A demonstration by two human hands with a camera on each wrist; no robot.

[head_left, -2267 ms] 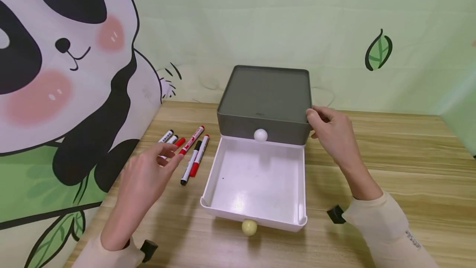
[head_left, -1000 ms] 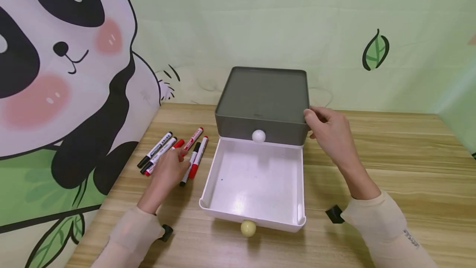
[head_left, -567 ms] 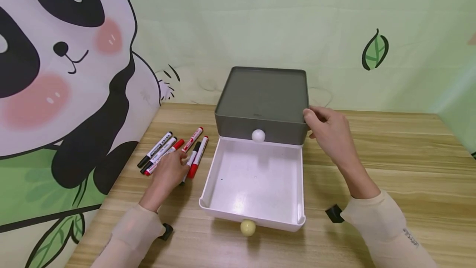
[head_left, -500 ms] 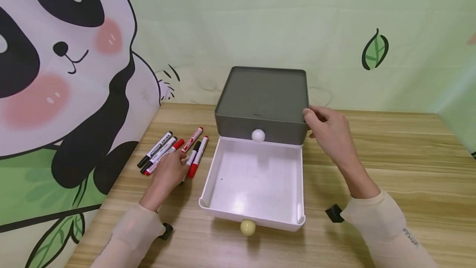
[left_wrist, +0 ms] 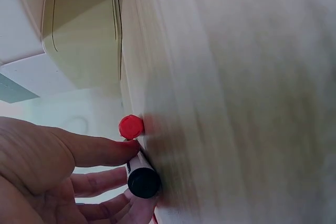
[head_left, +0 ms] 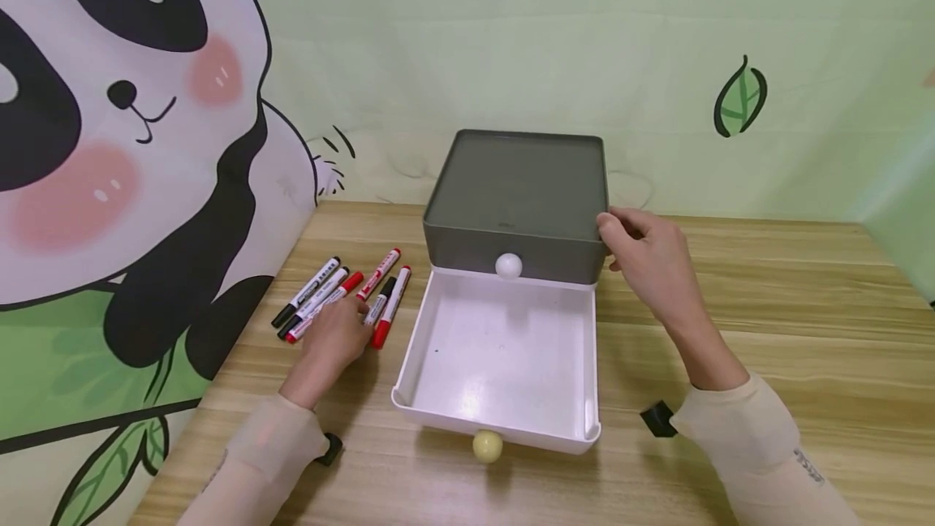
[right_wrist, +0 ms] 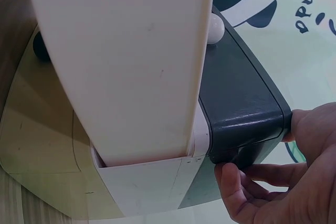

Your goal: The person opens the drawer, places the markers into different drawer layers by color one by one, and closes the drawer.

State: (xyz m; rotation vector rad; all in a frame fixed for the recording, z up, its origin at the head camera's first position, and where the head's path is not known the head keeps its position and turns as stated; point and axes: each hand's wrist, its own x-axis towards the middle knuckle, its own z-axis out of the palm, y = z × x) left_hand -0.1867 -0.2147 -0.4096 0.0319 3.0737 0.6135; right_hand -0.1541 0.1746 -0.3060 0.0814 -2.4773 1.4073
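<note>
My left hand (head_left: 336, 335) pinches a black-and-white marker (head_left: 378, 303) between thumb and fingers; the left wrist view shows the marker's black end (left_wrist: 144, 183) low over the wood. Right beside it lies a red-and-white marker (head_left: 396, 299), its red end (left_wrist: 131, 127) close to my thumb. With thumb and fingers, my right hand (head_left: 653, 262) grips the right front corner of the dark grey top unit (head_left: 522, 185), seen also in the right wrist view as a dark box (right_wrist: 241, 98). Below that unit a white drawer (head_left: 504, 347) stands pulled out, with nothing in it.
Several other markers (head_left: 310, 292) lie to the left of my left hand, with a red-and-white one (head_left: 378, 274) behind it. A yellow ball knob (head_left: 488, 446) sticks out from the drawer front. Behind the wooden table (head_left: 789, 299) is a green panda-printed backdrop (head_left: 657, 63).
My left hand has come down and to the right from above the markers, and its fingers have closed round the black-and-white one. The right hand has stayed on the corner.
</note>
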